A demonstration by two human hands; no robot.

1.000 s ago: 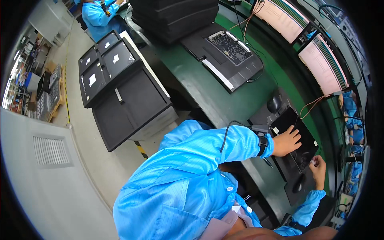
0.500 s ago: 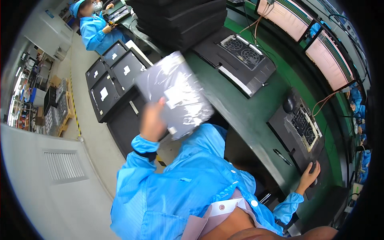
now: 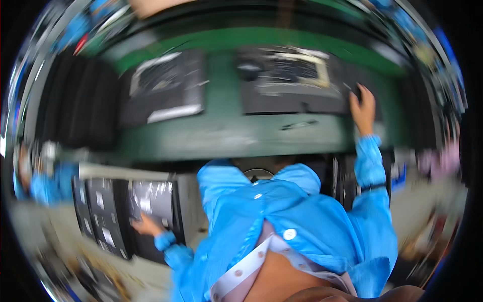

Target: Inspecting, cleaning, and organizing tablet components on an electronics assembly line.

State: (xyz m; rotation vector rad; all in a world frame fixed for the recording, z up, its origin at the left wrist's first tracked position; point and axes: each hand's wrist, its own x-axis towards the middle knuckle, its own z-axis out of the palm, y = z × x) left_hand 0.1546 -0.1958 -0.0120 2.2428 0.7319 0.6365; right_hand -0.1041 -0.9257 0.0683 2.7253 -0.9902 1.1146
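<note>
At the lower left, my left hand grips the near edge of a flat grey panel in shiny plastic wrap, with a white label on it. The panel lies low over a black tray beside the bench; blur hides whether it rests fully on the bottom. On the bench at the right, my right hand is closed over a dark computer mouse, mostly covered by the fingers.
Left of the panel are black trays with labelled items. Two black fixtures sit on the green bench, with a pen in front. Black foam stacks stand at the left. A person in blue is blurred beyond.
My view has swung round to face the bench. The wrapped panel, held up before, has gone down to the tray with my left hand. My right hand has stayed on the mouse.
</note>
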